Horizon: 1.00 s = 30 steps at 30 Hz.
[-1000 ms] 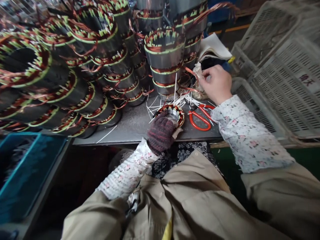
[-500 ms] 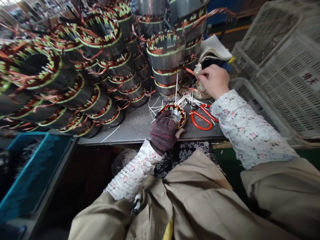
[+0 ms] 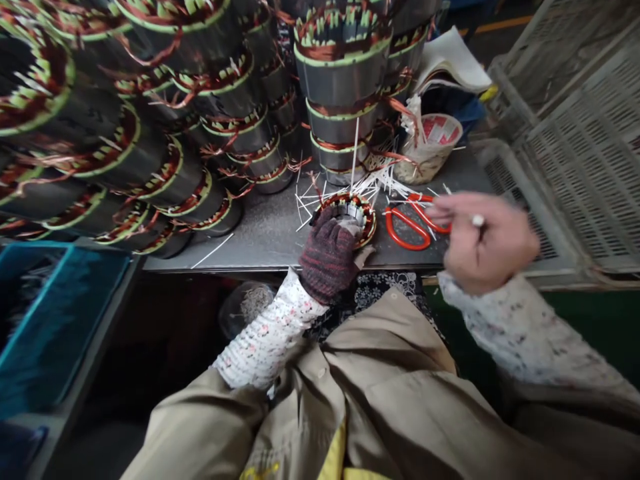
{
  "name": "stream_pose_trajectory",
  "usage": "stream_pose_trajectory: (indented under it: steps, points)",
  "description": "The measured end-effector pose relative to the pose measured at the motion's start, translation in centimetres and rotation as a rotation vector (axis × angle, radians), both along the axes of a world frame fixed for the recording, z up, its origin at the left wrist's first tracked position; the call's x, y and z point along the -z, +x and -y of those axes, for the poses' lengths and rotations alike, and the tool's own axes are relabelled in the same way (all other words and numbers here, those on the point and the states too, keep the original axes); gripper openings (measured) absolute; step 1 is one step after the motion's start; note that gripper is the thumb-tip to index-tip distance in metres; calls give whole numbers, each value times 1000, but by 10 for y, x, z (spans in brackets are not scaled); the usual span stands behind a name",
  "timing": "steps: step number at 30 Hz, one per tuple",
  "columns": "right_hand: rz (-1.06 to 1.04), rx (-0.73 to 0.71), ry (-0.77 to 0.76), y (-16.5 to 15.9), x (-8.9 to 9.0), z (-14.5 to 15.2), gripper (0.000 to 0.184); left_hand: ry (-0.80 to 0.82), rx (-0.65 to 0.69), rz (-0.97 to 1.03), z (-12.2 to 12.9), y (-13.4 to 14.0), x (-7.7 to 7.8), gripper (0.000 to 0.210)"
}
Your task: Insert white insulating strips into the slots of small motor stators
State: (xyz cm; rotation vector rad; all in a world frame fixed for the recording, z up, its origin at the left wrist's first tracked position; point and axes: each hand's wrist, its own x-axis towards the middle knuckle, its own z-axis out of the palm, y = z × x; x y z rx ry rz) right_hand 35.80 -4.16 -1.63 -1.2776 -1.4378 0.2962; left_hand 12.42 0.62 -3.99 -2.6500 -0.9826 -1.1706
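My left hand (image 3: 327, 259), in a dark red and black knitted glove, is closed on the near-left side of a wound motor stator (image 3: 371, 230). Its fingers reach into the ring and hide part of it. Red-handled scissors (image 3: 407, 243) lie on the bench just right of the stator. Beyond them, bare and smeared by motion, is my right hand (image 3: 487, 243), its fingers closed. A small white end pokes out of the fist; what it belongs to cannot be made out. White thin strips (image 3: 377, 177) lie scattered behind the stator.
Tall stacks of stators (image 3: 343, 77) with loose copper leads line the back and left of the bench (image 3: 250, 240). A tub (image 3: 430, 150) and a paper pad (image 3: 453, 63) stand at back right. Plastic crates (image 3: 590, 153) are at the right, a blue bin (image 3: 55, 333) at left.
My right hand has left the tub and copper leads and moved right and towards me, now showing a white end in its fist. The left hand still holds the stator. The view has shifted slightly.
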Motion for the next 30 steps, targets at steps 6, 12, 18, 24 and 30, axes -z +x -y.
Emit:
stream_pose_trajectory:
  steps: [6,12,18,24,30]
  points:
    - [134,-397,212,-18,30,50,12,19,-30,-32,2,1,-1,65]
    - [119,-376,100,-13,26,53,21,-49,-58,-33,2,1,3,67]
    - [29,-314,52,-23,18,48,22,-22,-60,-44,2,0,1,67]
    - [5,-282,-4,-45,25,20,18,-83,-19,59,2,-2,6,70]
    - [-230,-222,-148,-55,31,4,26,-402,141,348,-1,0,6,45]
